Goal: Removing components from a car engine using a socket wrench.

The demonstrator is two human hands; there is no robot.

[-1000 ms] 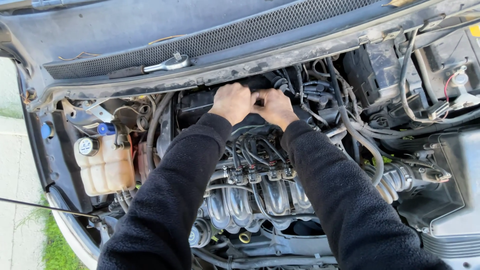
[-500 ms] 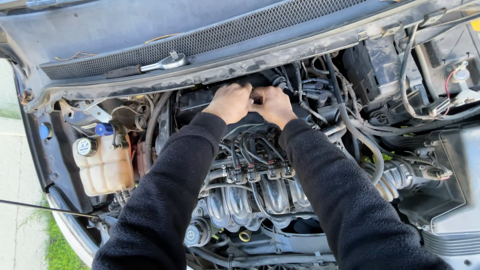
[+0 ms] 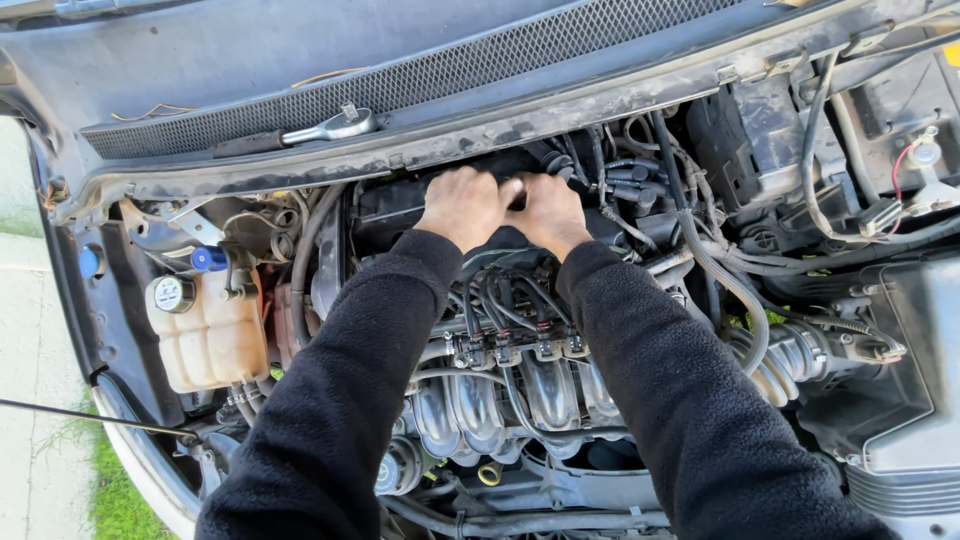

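A: What do the hands touch?
B: A black engine cover (image 3: 400, 205) at the bay's rear. The left hand (image 3: 462, 205) and right hand (image 3: 547, 213) meet on it, fingers curled; their grip is hidden.
A: Nearby?
B: Left of the left hand, a cream coolant tank (image 3: 208, 335); beyond both, a ratchet wrench (image 3: 330, 128).

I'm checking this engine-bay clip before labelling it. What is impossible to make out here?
- Head view: the fingers of the left hand and right hand curl down out of sight, so what they grip is hidden.
- The black engine part beneath them is mostly covered by both hands.
- The battery is cut off by the right edge.
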